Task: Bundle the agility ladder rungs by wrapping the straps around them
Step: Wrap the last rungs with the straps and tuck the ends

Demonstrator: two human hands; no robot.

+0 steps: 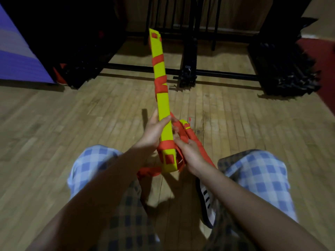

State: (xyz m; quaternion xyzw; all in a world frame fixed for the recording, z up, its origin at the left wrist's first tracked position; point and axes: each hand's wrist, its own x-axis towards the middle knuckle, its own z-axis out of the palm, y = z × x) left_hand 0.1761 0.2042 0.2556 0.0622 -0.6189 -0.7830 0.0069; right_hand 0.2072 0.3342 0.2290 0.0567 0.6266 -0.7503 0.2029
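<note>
Two hands were on the job at centre frame. My left hand (154,130) gripped the stacked yellow rungs (164,113) about a third of the way up from the near end, thumb curled over the top face, fingers underneath. The stack ran from just above my knees, lower centre, up toward the dark metal rack (188,57) at top centre, held in the air above the wooden floor (54,127). My right hand (192,154) was curled round a bunch of red strap (183,133) just right of the stack; exactly which fingers pinched it I couldn't tell, too much blur.

Approx. four red bands already crossed the rungs: two near the far end, one mid-length, one by my hands. So I judged the wrap well along, w/ the near end being finished.

To do this step well, I reckoned: keep the left hand's clamp firm so the rungs don't fan out, pull the strap taut before each pass, lay it flat not twisted, and feed the slack through the right hand bit by bit. A loose red tail (148,172) hung below the near end, toward lower centre; that needed gathering in too, or it'd snag.
</note>
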